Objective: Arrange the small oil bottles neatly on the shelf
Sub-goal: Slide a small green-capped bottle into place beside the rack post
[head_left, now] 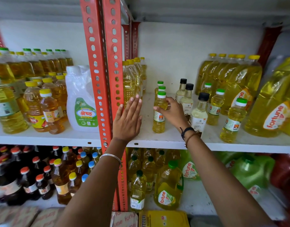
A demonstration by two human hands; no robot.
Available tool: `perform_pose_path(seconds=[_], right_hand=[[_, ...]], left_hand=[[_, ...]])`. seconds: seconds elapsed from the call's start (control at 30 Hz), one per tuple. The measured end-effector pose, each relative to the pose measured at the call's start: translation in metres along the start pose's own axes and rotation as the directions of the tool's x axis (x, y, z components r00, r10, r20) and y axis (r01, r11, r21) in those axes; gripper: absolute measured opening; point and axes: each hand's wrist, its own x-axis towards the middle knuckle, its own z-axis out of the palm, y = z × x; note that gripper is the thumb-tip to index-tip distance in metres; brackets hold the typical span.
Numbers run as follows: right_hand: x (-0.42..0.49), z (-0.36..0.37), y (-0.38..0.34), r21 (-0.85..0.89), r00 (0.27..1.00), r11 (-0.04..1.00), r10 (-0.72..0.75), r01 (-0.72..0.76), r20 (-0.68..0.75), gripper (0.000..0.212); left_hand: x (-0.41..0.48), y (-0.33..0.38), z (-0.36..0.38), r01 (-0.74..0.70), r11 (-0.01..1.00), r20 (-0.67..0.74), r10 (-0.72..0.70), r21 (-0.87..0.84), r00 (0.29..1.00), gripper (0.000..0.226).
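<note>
A small green-capped oil bottle (pixel 159 118) stands upright at the front of a short row on the white shelf (pixel 157 140); my right hand (pixel 172 111) wraps around its upper half. Two more small green-capped bottles (pixel 161 86) stand behind it. My left hand (pixel 128 119) is flat, fingers apart, beside the red post, touching a tall yellow-capped bottle (pixel 128 86). Three more small green-capped bottles (pixel 232 121) stand further right, loosely spaced. Three black-capped pale bottles (pixel 198 112) stand just right of my right hand.
Large yellow oil jugs (pixel 272 115) fill the shelf's right side. Red perforated posts (pixel 108 71) split the shelving. A white jug (pixel 82 99) and many amber bottles (pixel 49 110) fill the left bay. The shelf below holds more oil bottles (pixel 169 185).
</note>
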Motion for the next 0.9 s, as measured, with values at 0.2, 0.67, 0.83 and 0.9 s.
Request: perform_pose_path(seconds=[0.2, 0.67, 0.83, 0.9], right_hand=[[-0.005, -0.006, -0.006, 0.001, 1.000, 1.000, -0.010, 0.010, 0.010, 0.038], [-0.032, -0.014, -0.018, -0.075, 0.999, 0.996, -0.040, 0.038, -0.030, 0.038], [-0.035, -0.015, -0.020, -0.076, 0.999, 0.996, -0.043, 0.041, -0.026, 0.038], [-0.037, -0.014, -0.021, -0.072, 0.999, 0.997, -0.038, 0.035, -0.038, 0.038]], left_hand=[[0.000, -0.001, -0.001, -0.001, 1.000, 0.024, 0.001, -0.007, 1.000, 0.056], [0.001, 0.000, -0.004, -0.005, 1.000, 0.040, 0.006, -0.007, 0.999, 0.055], [0.001, 0.001, -0.003, -0.010, 1.000, 0.038, 0.011, -0.006, 0.999, 0.055], [0.001, 0.001, -0.003, -0.005, 1.000, 0.036, 0.006, -0.012, 0.999, 0.056]])
